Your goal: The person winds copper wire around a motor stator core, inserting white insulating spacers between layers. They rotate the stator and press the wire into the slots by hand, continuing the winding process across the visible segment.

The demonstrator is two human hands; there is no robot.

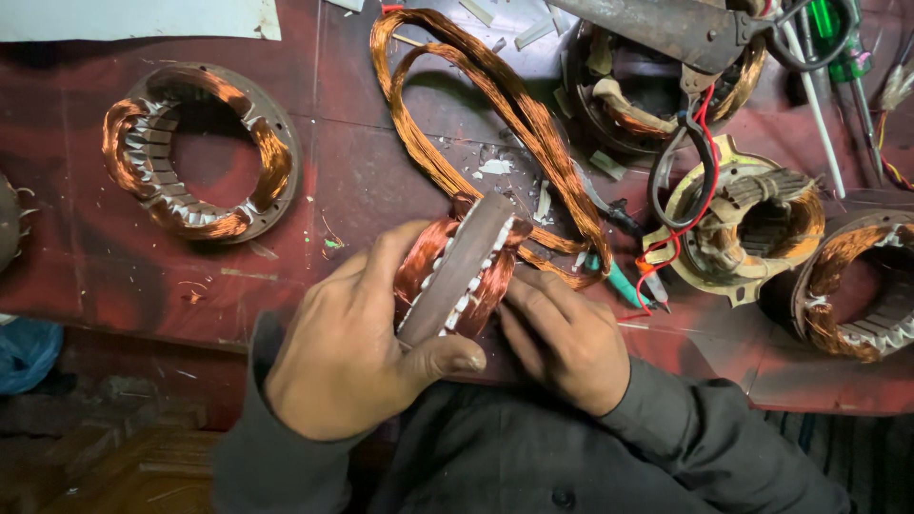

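1. While the dark red, scuffed desk (362,181) carries several motor parts, a round grey steel stator core wound with copper wire (457,271) stands on edge near its front rim, tilted, between the person's two hands.
2. The left hand (357,347) is closed around this stator from the left: the fingers curl over its copper winding and the thumb presses along its lower edge.
3. The right hand (562,333) touches the stator's right side with bent fingers pressed close together against the winding; whether it pinches a strand cannot be told.
4. A long loose hank of bare copper wire, folded into loops (495,105), runs from the desk's far side down to the held stator and passes just behind the right hand's fingertips.
5. Well apart to the left lies a flat round stator with copper coils and pale slot liners (200,152).
6. To the right, a brass-coloured stator with a red lead wire across it (752,224) lies near another copper-wound stator at the right edge (857,286).
7. At the far right corner, a dark stator housing (647,86) sits under rusty metal scissors with black handles (705,38), beside a green-handled screwdriver (838,38).
8. Both dark grey sleeves (685,419) show at the bottom.
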